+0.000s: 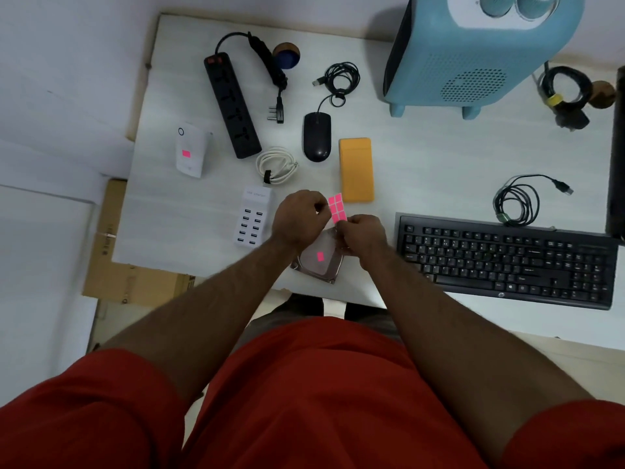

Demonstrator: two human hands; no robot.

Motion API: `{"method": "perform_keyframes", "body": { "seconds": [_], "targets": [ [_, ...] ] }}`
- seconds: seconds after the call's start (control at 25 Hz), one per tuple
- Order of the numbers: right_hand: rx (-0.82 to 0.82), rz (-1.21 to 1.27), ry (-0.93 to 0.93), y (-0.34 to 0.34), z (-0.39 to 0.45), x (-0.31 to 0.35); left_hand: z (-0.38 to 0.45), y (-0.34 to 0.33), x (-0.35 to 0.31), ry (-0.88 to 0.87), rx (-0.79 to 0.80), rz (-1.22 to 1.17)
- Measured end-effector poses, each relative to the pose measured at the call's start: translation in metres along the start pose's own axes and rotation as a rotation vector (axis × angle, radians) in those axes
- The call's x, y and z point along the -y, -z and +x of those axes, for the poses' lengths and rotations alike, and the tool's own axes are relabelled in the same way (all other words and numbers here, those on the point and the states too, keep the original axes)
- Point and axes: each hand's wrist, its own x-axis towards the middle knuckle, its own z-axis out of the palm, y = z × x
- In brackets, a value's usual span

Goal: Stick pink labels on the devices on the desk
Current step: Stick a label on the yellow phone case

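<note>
Both hands meet above the desk's front edge over a hard drive (318, 265) that carries a pink label. My right hand (363, 236) pinches the lower end of a sheet of pink labels (337, 208). My left hand (299, 218) has its fingertips closed at the sheet's left edge. A white adapter (191, 152) at the left also bears a pink label. Without labels are the white USB charger (252, 218), black power strip (231, 104), black mouse (317, 137), orange power bank (356, 169) and black keyboard (507, 260).
A blue heater (473, 52) stands at the back right. Coiled cables lie about: white (277, 164), black (340, 79), another black one (517, 201) above the keyboard. A dark monitor edge (617, 147) is at the far right. Cardboard boxes (115, 265) sit left of the desk.
</note>
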Motion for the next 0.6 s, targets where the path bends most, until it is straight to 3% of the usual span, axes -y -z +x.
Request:
{"method": "perform_keyframes", "body": {
  "seconds": [0.24, 0.6],
  "targets": [
    [-0.185, -0.426, 0.132, 0.018, 0.013, 0.005, 0.015, -0.009, -0.013, 0.129, -0.018, -0.100],
    [-0.354, -0.406, 0.370, 0.005, 0.062, 0.029, 0.051, -0.024, -0.015, 0.291, -0.137, -0.156]
  ]
}}
